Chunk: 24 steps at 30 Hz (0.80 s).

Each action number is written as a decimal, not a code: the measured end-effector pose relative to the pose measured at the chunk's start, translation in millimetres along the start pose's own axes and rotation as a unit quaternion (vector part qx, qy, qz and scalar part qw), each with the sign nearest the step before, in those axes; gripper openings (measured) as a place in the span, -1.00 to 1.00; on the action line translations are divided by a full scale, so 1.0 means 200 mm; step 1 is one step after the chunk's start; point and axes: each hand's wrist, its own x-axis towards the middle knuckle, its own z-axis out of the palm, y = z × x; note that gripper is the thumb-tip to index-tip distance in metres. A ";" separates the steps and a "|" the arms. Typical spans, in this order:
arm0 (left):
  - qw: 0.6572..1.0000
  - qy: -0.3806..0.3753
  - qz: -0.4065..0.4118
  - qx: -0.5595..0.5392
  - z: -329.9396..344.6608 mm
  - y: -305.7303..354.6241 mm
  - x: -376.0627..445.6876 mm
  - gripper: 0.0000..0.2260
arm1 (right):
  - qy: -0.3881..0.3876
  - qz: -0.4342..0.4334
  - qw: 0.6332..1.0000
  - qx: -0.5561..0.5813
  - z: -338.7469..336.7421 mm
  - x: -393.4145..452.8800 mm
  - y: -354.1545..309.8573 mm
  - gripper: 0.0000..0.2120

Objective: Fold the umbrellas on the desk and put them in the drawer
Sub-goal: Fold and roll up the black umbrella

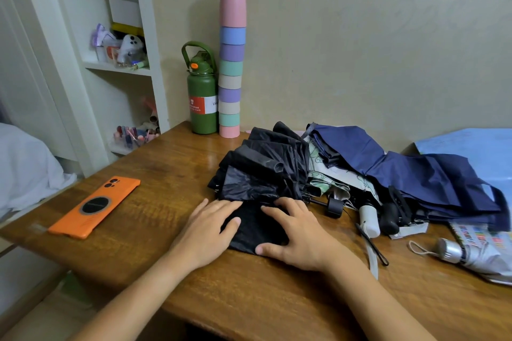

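While both grips lie flat, fingers straight, black umbrella (263, 171) cloth sits under left hand (207, 230), right hand (293, 232).

Phone (94, 206) left of umbrellas (266, 169) — bottle (201, 97) behind.

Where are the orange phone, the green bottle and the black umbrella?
orange phone (95, 207): head view, back cover.
green bottle (202, 103): head view, body.
black umbrella (266, 171): head view, bunched canopy.

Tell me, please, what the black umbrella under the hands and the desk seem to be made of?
The black umbrella looks like thin synthetic fabric, probably nylon or polyester: it creases sharply and has a faint sheen. The desk looks like varnished wood or wood veneer: brown grain shows under glossy reflections.
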 end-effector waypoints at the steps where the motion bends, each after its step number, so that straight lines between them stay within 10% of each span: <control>1: 1.000 -0.020 -0.001 0.024 0.00 0.01 0.00 -0.56 | 0.010 -0.001 1.000 0.000 0.00 0.00 0.00 0.09; 16: 0.981 -0.127 -0.022 0.144 -0.02 0.05 -0.01 -0.33 | -0.086 0.026 0.996 0.003 -0.05 -0.01 -0.01 0.02; 24: 0.980 -0.140 -0.012 0.144 -0.01 0.03 0.00 -0.34 | 0.220 0.012 0.973 0.074 -0.07 -0.01 0.03 -0.58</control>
